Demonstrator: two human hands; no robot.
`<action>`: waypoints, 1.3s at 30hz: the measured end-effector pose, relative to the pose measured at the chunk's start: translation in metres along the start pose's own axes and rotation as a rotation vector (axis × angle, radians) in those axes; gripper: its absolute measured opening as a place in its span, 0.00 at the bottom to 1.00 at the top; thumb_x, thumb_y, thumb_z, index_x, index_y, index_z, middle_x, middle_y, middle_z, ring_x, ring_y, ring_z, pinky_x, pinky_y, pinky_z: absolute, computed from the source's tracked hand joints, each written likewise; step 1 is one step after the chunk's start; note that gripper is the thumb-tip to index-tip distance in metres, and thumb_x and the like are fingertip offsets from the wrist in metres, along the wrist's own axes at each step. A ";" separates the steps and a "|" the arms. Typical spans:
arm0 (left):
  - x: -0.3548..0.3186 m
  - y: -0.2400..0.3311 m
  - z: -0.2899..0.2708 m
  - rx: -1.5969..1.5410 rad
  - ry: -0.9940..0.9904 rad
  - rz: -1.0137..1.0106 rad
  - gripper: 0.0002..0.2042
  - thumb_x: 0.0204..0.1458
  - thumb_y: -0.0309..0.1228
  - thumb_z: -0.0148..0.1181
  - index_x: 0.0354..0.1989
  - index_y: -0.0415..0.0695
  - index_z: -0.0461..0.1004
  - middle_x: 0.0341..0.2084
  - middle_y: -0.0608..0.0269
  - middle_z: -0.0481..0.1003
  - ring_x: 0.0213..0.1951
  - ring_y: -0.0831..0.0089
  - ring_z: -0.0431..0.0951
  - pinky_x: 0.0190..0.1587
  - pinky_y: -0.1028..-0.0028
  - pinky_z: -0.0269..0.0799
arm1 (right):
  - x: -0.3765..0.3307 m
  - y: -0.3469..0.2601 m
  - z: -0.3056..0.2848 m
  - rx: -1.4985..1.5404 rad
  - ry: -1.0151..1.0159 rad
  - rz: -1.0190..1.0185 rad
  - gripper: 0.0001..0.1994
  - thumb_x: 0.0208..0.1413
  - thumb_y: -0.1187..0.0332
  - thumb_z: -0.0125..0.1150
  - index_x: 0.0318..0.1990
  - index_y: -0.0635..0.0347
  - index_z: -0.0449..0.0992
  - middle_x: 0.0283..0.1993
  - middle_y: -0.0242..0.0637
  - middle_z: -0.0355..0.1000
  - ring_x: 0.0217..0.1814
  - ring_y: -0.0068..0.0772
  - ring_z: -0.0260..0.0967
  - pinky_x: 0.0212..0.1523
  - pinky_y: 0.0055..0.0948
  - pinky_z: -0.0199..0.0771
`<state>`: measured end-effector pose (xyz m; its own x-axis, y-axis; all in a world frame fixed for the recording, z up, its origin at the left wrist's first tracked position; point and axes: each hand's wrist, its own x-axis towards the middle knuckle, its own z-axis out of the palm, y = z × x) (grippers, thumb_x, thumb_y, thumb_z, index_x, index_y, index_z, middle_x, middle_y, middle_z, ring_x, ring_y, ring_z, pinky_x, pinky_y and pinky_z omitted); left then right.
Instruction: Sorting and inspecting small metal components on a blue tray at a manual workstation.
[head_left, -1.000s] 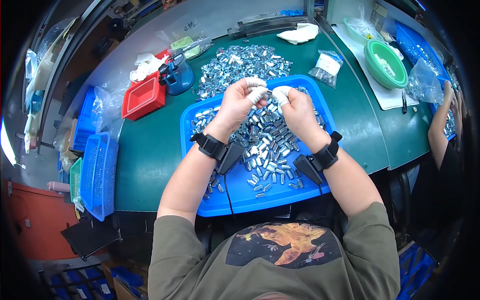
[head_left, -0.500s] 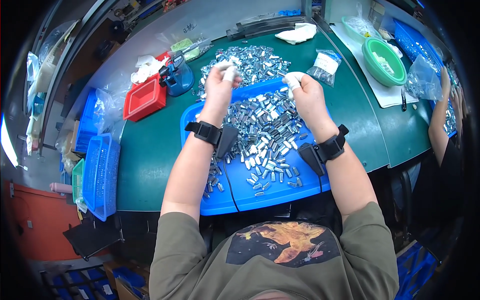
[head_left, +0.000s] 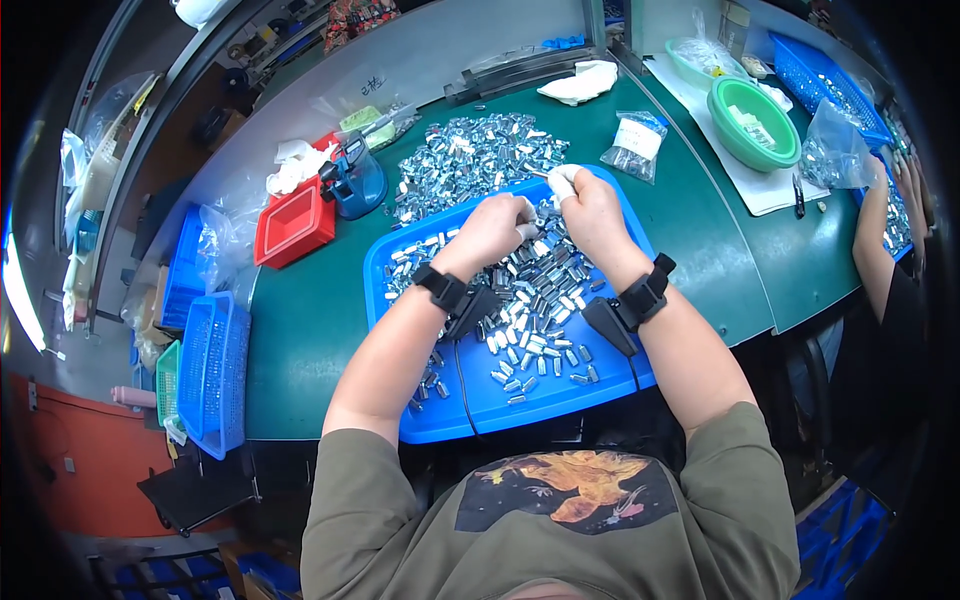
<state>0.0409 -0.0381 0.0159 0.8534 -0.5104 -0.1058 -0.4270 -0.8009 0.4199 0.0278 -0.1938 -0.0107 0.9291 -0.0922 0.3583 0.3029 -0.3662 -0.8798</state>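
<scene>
Green worktop (head_left: pixel 300 350) under a pale partition (head_left: pixel 420 75); a co-worker's arm (head_left: pixel 873 225) at the far right. Blue tray (head_left: pixel 610 375) in front of you, its near rim seemingly at or past the table's front edge. Small metal pieces (head_left: pixel 515 325) lie in it, thickest at the middle and far side, with strays and bare blue floor nearer you. A second heap of metal (head_left: pixel 480 150) sits on the worktop just beyond the far rim. Your right hand (head_left: pixel 597 218) is pinched, thumb to wrapped fingers, on what looks like one slim metal part (head_left: pixel 537 173), raised near the tray's far rim. Your left hand (head_left: pixel 495 232) is low over the tray pieces, fingers curled in; cannot tell if it has hold of any. Progress, as judged: far from finished, plenty in the tray; which of the two lots is dealt with cannot be read from here. Room: bare green on your left, between the tray and the red bin (head_left: pixel 297 225) and blue basket (head_left: pixel 205 385); another clear stretch on your right, below the clear parts bag (head_left: pixel 637 147). Tightest at the far rim, where the heap crowds close.
</scene>
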 end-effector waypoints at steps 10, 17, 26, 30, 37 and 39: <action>-0.019 -0.022 0.005 -1.575 0.313 -0.112 0.12 0.53 0.29 0.53 0.45 0.40 0.67 0.33 0.62 0.73 0.35 0.74 0.74 0.36 0.79 0.70 | -0.012 -0.017 0.004 0.031 -0.070 -0.119 0.09 0.54 0.68 0.52 0.35 0.65 0.73 0.20 0.36 0.68 0.21 0.25 0.63 0.23 0.26 0.62; -0.022 -0.013 0.003 -1.514 0.268 -0.005 0.10 0.53 0.29 0.53 0.42 0.39 0.68 0.30 0.62 0.73 0.32 0.76 0.74 0.35 0.79 0.70 | -0.014 -0.021 0.004 -0.015 -0.135 -0.129 0.08 0.55 0.69 0.51 0.35 0.65 0.73 0.19 0.36 0.68 0.19 0.24 0.63 0.21 0.25 0.61; -0.026 -0.014 0.004 -1.119 0.356 0.084 0.05 0.53 0.26 0.53 0.37 0.41 0.69 0.26 0.63 0.73 0.27 0.79 0.73 0.30 0.80 0.68 | -0.018 -0.026 0.002 0.225 -0.303 0.139 0.08 0.56 0.70 0.49 0.33 0.64 0.74 0.21 0.26 0.66 0.20 0.15 0.59 0.20 0.19 0.57; -0.026 -0.014 0.003 -1.082 0.352 0.125 0.05 0.52 0.25 0.52 0.37 0.41 0.69 0.26 0.64 0.73 0.27 0.80 0.72 0.29 0.81 0.68 | -0.016 -0.031 0.000 0.396 -0.369 0.307 0.08 0.56 0.70 0.49 0.33 0.64 0.74 0.23 0.23 0.66 0.21 0.12 0.58 0.20 0.17 0.57; -0.005 -0.047 -0.005 -1.078 0.459 0.023 0.06 0.53 0.28 0.52 0.38 0.42 0.68 0.25 0.66 0.72 0.26 0.82 0.71 0.29 0.82 0.67 | -0.005 -0.016 -0.005 0.229 -0.233 0.124 0.08 0.55 0.70 0.50 0.35 0.64 0.74 0.23 0.24 0.66 0.21 0.12 0.57 0.20 0.16 0.56; 0.002 -0.076 -0.017 -1.050 0.695 -0.149 0.06 0.51 0.27 0.53 0.37 0.42 0.70 0.29 0.61 0.73 0.27 0.76 0.72 0.31 0.79 0.69 | 0.000 -0.017 -0.008 0.185 -0.088 0.068 0.08 0.54 0.70 0.51 0.36 0.64 0.74 0.23 0.25 0.67 0.21 0.13 0.58 0.21 0.17 0.58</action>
<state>0.0807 0.0271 -0.0008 0.9852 0.0894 0.1463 -0.1432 -0.0406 0.9889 0.0214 -0.1954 0.0066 0.9612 -0.0266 0.2746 0.2653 -0.1851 -0.9462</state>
